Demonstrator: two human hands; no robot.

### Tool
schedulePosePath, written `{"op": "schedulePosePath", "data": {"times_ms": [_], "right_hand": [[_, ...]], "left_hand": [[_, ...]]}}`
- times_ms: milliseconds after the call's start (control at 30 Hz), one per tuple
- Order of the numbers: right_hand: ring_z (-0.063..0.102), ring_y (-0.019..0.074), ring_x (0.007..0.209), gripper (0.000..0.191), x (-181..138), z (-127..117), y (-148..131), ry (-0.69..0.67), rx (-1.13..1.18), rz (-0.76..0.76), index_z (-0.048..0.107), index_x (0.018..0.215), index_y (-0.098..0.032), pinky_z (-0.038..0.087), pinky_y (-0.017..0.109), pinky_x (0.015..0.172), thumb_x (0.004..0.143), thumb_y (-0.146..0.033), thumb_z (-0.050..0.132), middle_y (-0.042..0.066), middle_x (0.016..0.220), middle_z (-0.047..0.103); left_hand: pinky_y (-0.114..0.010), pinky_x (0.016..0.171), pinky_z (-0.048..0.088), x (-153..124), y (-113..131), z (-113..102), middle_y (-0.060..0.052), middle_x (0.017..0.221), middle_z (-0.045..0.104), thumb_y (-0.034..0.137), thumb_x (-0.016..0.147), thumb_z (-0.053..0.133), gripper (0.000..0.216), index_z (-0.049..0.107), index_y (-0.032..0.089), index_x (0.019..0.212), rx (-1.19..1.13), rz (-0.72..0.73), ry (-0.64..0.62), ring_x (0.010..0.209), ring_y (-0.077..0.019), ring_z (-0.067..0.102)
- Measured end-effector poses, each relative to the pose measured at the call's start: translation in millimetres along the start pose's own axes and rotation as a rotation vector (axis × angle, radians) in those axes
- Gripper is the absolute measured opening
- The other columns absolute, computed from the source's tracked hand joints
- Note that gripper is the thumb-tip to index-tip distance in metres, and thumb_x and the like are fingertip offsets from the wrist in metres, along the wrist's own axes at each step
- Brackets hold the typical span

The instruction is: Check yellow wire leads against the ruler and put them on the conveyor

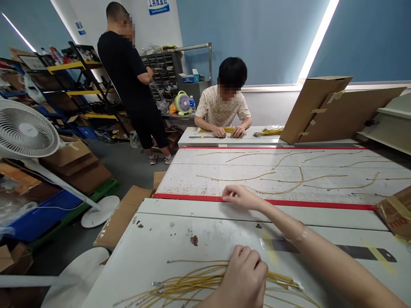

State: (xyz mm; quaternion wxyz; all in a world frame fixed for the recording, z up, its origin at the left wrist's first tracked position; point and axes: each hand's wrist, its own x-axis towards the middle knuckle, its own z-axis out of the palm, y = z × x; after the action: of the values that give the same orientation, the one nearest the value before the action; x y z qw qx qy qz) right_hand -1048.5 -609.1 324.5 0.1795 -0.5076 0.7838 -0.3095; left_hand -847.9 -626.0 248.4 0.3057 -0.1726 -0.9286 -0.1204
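Note:
My left hand [245, 273] is closed over a bundle of thin yellow wires [192, 282] on the near white table. Small metal terminals show at the wires' left ends, and white connectors [297, 284] at their right. Farther out, my right hand [240, 197] hovers by the red edge strip of the conveyor belt, its fingers curled together. Whether anything is between those fingers I cannot make out. Just beyond it, single yellow wires [236, 179] lie spread along the white belt [183, 171].
A dark ruler-like strip [353, 251] is taped to the table at right. Cardboard boxes [396, 214] stand at the belt's right end. Across the belt, a seated co-worker [223, 105] handles yellow wires; another person [125, 72] stands behind. White fans [27, 128] are at left.

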Motion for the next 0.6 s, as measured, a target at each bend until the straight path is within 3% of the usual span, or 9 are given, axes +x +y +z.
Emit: {"op": "schedulePosePath", "data": {"times_ms": [100, 200, 267, 333, 500, 600], "right_hand": [[0.055, 0.0139, 0.077, 0.035, -67.3, -18.3, 0.1, -0.314, 0.183, -0.046, 0.066, 0.091, -0.018, 0.044, 0.026, 0.070, 0.094, -0.049, 0.050, 0.002, 0.086, 0.065], [0.053, 0.0130, 0.073, 0.038, -128.3, -29.8, 8.6, -0.528, 0.282, 0.102, 0.066, 0.093, -0.017, 0.041, 0.025, 0.066, 0.085, -0.054, 0.063, 0.002, 0.081, 0.062], [0.052, 0.0125, 0.067, 0.036, -158.3, -27.8, 15.0, -0.457, 0.357, 0.255, 0.064, 0.090, -0.018, 0.041, 0.025, 0.064, 0.083, -0.052, 0.065, 0.001, 0.075, 0.060], [0.054, 0.0137, 0.069, 0.035, -178.2, -18.0, 20.0, -0.294, 0.421, 0.323, 0.062, 0.088, -0.019, 0.043, 0.027, 0.067, 0.087, -0.053, 0.059, 0.001, 0.075, 0.060], [0.053, 0.0171, 0.075, 0.032, -195.0, 14.3, 28.5, -0.030, 0.312, 0.268, 0.061, 0.102, -0.021, 0.045, 0.030, 0.072, 0.087, -0.049, 0.058, 0.003, 0.080, 0.057], [0.053, 0.0177, 0.080, 0.029, -196.3, 18.3, 29.7, 0.017, 0.203, 0.188, 0.059, 0.086, -0.021, 0.044, 0.032, 0.077, 0.094, -0.046, 0.048, 0.004, 0.086, 0.055]], "left_hand": [[-0.031, 0.066, 0.038, 5.0, -3.8, -6.1, -0.002, 0.076, 0.056, 0.011, 0.084, 0.051, 0.008, 0.053, 0.018, 0.080, -0.090, -0.098, 0.015, 0.071, -0.0175, 0.049], [-0.031, 0.069, 0.041, 8.4, -7.7, -10.1, -0.003, 0.079, 0.058, 0.012, 0.088, 0.048, 0.011, 0.055, 0.019, 0.084, -0.165, -0.163, 0.028, 0.073, -0.0178, 0.052], [-0.029, 0.068, 0.043, 9.9, -8.9, -10.8, -0.003, 0.080, 0.058, 0.011, 0.089, 0.048, 0.012, 0.057, 0.019, 0.086, -0.245, -0.215, 0.005, 0.073, -0.0169, 0.054], [-0.025, 0.067, 0.045, 12.1, -8.3, -10.2, -0.003, 0.083, 0.058, 0.011, 0.090, 0.048, 0.014, 0.058, 0.019, 0.087, -0.355, -0.278, -0.039, 0.073, -0.0153, 0.057], [-0.022, 0.072, 0.049, 22.4, -1.7, -8.4, -0.005, 0.090, 0.058, 0.010, 0.091, 0.049, 0.015, 0.062, 0.017, 0.090, -0.559, -0.438, -0.117, 0.077, -0.0137, 0.059], [-0.023, 0.076, 0.049, 28.9, 1.4, -10.3, -0.005, 0.094, 0.059, 0.011, 0.092, 0.049, 0.015, 0.063, 0.017, 0.094, -0.569, -0.465, -0.166, 0.081, -0.0143, 0.060]]}}
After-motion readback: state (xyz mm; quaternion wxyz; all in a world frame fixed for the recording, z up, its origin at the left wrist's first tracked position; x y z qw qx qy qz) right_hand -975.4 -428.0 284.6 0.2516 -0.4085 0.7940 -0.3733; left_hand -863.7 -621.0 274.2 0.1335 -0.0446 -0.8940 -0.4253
